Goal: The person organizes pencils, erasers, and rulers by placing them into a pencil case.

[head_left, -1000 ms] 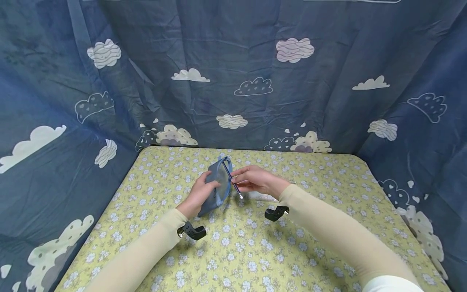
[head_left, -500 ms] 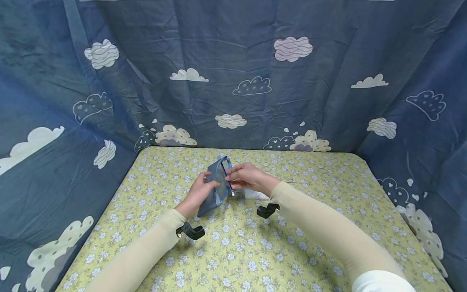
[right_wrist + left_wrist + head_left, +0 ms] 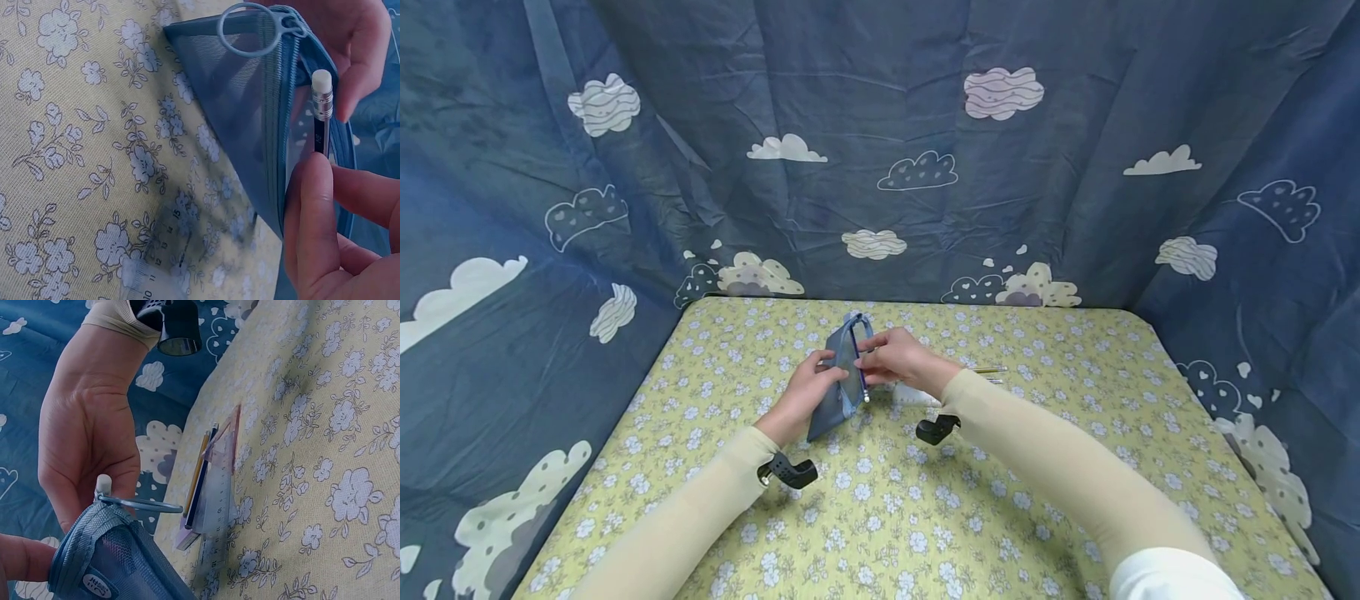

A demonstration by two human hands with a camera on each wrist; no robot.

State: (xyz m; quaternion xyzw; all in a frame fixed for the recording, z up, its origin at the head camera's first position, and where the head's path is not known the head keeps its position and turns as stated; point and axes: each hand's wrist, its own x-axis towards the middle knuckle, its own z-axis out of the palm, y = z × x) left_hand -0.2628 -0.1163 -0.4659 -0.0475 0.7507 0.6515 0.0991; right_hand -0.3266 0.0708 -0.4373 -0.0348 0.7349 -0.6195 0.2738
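A blue mesh zip pouch (image 3: 829,410) stands tilted over the table, held along its side by my left hand (image 3: 799,398), thumb at the opening. The pouch's zip is undone and its mouth is spread apart. My right hand (image 3: 901,362) pinches a dark pencil (image 3: 861,379) at the mouth. In the right wrist view the pencil's white eraser end (image 3: 322,82) points up between the two zip edges, and its lower part is hidden by fingers and pouch. A round zip pull (image 3: 220,31) hangs from the pouch's corner.
Beyond the pouch lie a clear ruler (image 3: 215,515), a set square (image 3: 235,434), a yellow pencil (image 3: 196,475), a dark pencil (image 3: 200,478) and a small pale block (image 3: 187,537). A flowered cloth (image 3: 880,517) covers the table; a blue cloud-print curtain (image 3: 820,200) surrounds it.
My right hand has moved left with the pencil, which now stands steeper and further within the pouch's mouth. The left hand keeps its hold on the pouch, nearly still.
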